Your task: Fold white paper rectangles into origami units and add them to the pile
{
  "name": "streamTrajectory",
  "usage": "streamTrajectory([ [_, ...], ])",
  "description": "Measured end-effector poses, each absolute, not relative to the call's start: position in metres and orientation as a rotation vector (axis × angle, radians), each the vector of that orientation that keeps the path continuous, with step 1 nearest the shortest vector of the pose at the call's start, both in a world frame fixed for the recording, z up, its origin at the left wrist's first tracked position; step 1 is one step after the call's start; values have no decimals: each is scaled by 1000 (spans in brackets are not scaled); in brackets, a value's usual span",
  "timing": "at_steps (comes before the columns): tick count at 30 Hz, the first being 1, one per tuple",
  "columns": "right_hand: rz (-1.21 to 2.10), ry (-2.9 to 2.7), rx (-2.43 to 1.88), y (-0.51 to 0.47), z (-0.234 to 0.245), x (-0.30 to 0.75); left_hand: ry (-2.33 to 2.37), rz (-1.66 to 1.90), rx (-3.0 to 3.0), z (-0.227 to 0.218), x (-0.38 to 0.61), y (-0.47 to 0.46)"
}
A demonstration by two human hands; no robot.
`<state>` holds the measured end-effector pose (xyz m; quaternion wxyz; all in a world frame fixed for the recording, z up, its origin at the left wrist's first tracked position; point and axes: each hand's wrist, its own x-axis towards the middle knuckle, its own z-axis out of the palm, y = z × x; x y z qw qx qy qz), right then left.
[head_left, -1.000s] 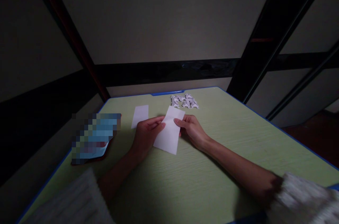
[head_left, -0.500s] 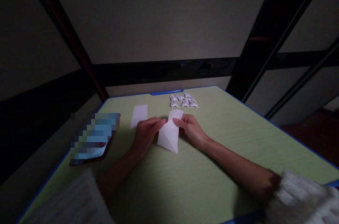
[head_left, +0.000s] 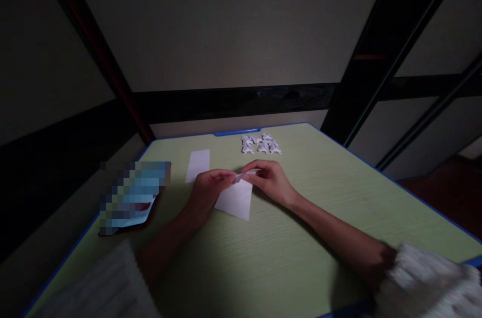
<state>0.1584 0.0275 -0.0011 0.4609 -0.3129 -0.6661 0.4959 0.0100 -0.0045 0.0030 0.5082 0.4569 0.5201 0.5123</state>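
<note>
Between my hands is a white sheet of paper, its far end bent up and over. My left hand pinches it at the upper left, thumb and fingers pressed together. On the upper right, my right hand grips the bent part between thumb and fingers. The near part of the sheet hangs toward me over the table, with its lower edge loose. Beyond my hands lies a group of several small folded white paper figures. A second flat white sheet rests just past my left hand.
The light green table has a blue edge. At its left side lies a dark-red-rimmed object with a pixelated screen, perhaps a tablet or phone. A blue strip sits at the far edge, in front of a panelled wall.
The far end of the paper stood up before; now it is bent over toward me. My right hand's fingers have come up over the far side of it.
</note>
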Motion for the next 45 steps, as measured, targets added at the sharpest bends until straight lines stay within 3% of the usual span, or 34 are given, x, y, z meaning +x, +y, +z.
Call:
streamTrajectory([
  [12,1295,-1685,-946,31,-5,159,1198,1170,1009,10,12,-8],
  [29,1407,-1580,-853,30,-5,156,1296,1153,1058,9,13,-5],
  [37,1636,-1464,-781,25,-1,155,1368,1220,1171,10,14,-7],
  [45,1602,-1534,-866,23,4,154,1447,1220,1265,8,14,-5],
])
